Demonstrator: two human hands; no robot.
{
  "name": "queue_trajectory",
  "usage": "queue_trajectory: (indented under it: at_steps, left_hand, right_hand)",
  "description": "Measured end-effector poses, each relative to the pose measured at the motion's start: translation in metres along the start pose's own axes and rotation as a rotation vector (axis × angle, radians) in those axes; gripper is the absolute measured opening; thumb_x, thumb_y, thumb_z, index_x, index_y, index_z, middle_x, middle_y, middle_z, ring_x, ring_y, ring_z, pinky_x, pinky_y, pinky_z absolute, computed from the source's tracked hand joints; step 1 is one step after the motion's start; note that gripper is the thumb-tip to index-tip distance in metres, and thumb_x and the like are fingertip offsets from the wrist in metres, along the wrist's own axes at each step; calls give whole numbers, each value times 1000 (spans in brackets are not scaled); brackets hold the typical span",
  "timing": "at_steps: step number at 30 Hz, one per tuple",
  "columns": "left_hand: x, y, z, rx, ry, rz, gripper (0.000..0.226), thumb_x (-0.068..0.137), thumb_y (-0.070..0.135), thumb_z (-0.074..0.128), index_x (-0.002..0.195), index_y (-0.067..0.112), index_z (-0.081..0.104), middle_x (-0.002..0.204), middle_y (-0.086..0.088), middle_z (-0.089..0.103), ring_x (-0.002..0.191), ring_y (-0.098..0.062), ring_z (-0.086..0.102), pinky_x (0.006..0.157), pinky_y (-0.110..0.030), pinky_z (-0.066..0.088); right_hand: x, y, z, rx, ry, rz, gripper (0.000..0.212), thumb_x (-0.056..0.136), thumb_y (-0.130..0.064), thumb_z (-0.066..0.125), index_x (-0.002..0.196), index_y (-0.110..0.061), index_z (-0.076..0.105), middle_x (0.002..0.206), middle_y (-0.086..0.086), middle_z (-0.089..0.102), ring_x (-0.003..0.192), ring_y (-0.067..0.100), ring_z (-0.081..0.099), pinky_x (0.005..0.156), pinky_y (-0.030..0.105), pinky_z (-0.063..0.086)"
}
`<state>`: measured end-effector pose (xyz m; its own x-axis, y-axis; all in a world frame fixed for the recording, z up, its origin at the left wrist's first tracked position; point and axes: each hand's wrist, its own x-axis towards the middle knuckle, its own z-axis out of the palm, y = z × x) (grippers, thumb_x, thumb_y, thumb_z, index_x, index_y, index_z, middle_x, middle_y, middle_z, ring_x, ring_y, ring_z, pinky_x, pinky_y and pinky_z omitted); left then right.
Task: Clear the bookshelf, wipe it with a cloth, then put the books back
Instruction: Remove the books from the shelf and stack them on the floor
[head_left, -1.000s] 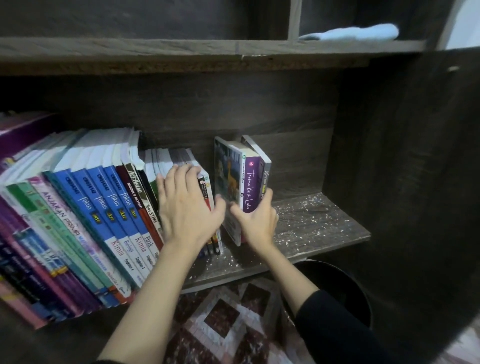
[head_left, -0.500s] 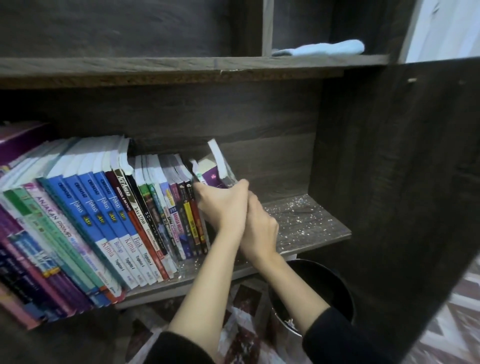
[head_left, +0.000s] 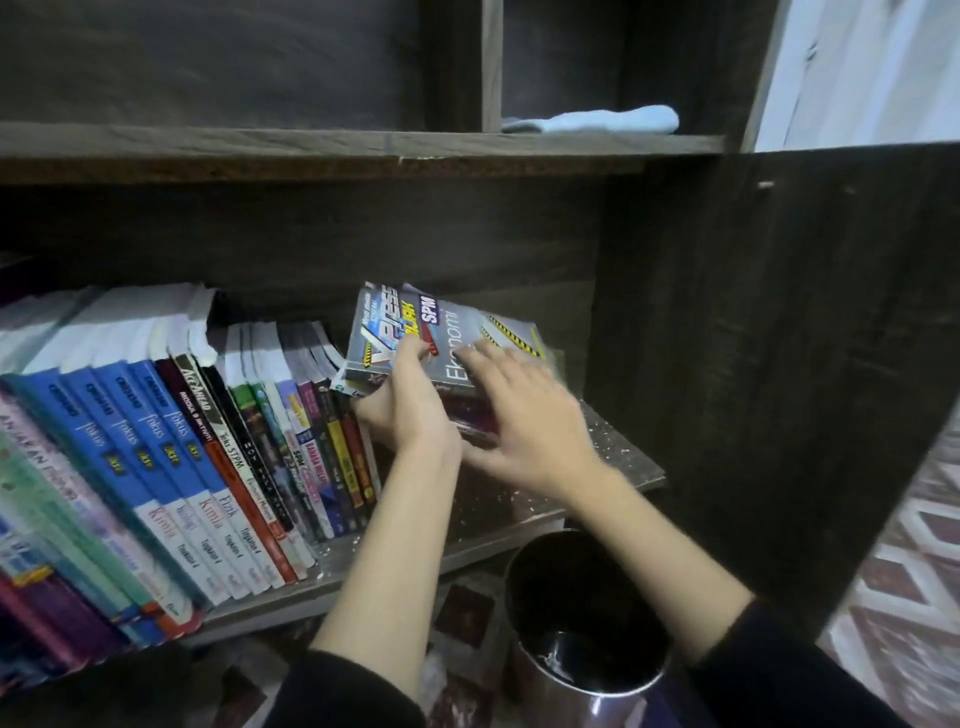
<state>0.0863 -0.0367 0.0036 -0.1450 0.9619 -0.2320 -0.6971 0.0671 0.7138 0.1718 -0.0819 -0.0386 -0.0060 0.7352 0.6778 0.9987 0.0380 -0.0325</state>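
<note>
A small stack of books, topped by a grey Ekonomi book (head_left: 447, 338), lies tilted at the right end of the row on the lower shelf (head_left: 613, 457). My left hand (head_left: 410, 410) grips the stack's near left edge, thumb on the cover. My right hand (head_left: 524, 410) lies flat on the cover with fingers spread, blurred. A long row of leaning books (head_left: 171, 467) fills the shelf to the left. A light blue cloth (head_left: 597, 120) lies on the upper shelf's right compartment.
The bare right part of the lower shelf is speckled with white debris. A dark round metal bin (head_left: 587, 623) stands on the floor below the shelf's right end. The cabinet's dark side panel (head_left: 753, 364) closes off the right. Patterned red-and-white flooring (head_left: 909, 597) lies beyond.
The few upright books at the right end have been tipped over into a tilted stack, cover up. Both hands moved onto them; my left hand left the big row.
</note>
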Motion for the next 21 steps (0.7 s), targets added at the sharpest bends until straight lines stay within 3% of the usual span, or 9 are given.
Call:
queue_trajectory:
  at_steps: [2, 4, 6, 7, 9, 11, 14, 17, 21]
  left_hand:
    - [1, 6, 0, 0, -13, -65, 31, 68, 8, 72, 89, 12, 50, 83, -8, 68, 65, -19, 69, 54, -31, 56]
    - [3, 10, -2, 33, -56, -117, 35, 69, 11, 72, 93, 14, 47, 83, -7, 67, 66, -18, 68, 57, -31, 56]
    - [3, 10, -7, 76, -115, -155, 37, 69, 13, 72, 97, 14, 48, 84, -6, 69, 67, -17, 69, 60, -31, 56]
    - [4, 9, -9, 94, -138, -170, 36, 69, 13, 72, 97, 13, 49, 83, -6, 69, 66, -17, 69, 60, -31, 56]
    - [6, 5, -13, 103, -191, -205, 30, 69, 11, 71, 95, 9, 55, 85, -8, 72, 66, -19, 69, 59, -31, 56]
    - [11, -1, -17, 96, -272, -256, 31, 68, 12, 70, 97, 8, 60, 91, -11, 73, 69, -22, 70, 58, -30, 55]
    - [17, -11, -22, 119, -339, -325, 32, 65, 17, 71, 94, 11, 59, 89, -9, 71, 68, -22, 69, 57, -30, 53]
    - [19, -23, -25, 136, -303, -347, 65, 53, 15, 75, 114, 5, 55, 94, -15, 71, 69, -27, 70, 55, -34, 53]
    - [21, -39, -33, 178, -317, -335, 59, 64, 10, 76, 119, 6, 55, 96, -16, 71, 77, -29, 71, 60, -36, 57]
  right_hand:
    - [6, 16, -28, 216, -185, 151, 80, 71, -70, 48, 141, -33, 39, 153, -7, 32, 144, 20, 22, 115, 55, 6]
    - [19, 37, -44, 318, -259, 319, 78, 73, -80, 43, 140, -40, 40, 157, -11, 23, 147, 17, 11, 114, 55, -3]
    - [39, 53, -48, 279, -282, 391, 71, 80, -76, 35, 139, -37, 43, 155, -8, 28, 146, 21, 16, 114, 56, 3]
    - [48, 59, -48, 282, -312, 412, 66, 85, -71, 34, 138, -34, 46, 152, -6, 36, 142, 22, 27, 115, 54, 13]
    - [61, 69, -43, 492, -443, 497, 55, 88, -66, 41, 122, -27, 61, 132, -1, 59, 116, 16, 57, 103, 37, 39]
    - [61, 74, -41, 772, -658, 599, 50, 85, -64, 47, 100, -22, 69, 105, 3, 73, 88, 16, 70, 85, 29, 52]
    - [44, 81, -35, 1010, -812, 734, 48, 77, -60, 52, 96, -18, 66, 94, 5, 74, 77, 18, 71, 73, 30, 58]
    - [23, 82, -27, 1065, -748, 827, 47, 81, -52, 57, 104, -11, 64, 99, 11, 72, 80, 23, 70, 77, 35, 58]
    - [-1, 70, -25, 989, -627, 894, 41, 90, -45, 51, 100, -8, 65, 96, 17, 72, 78, 30, 68, 81, 40, 55]
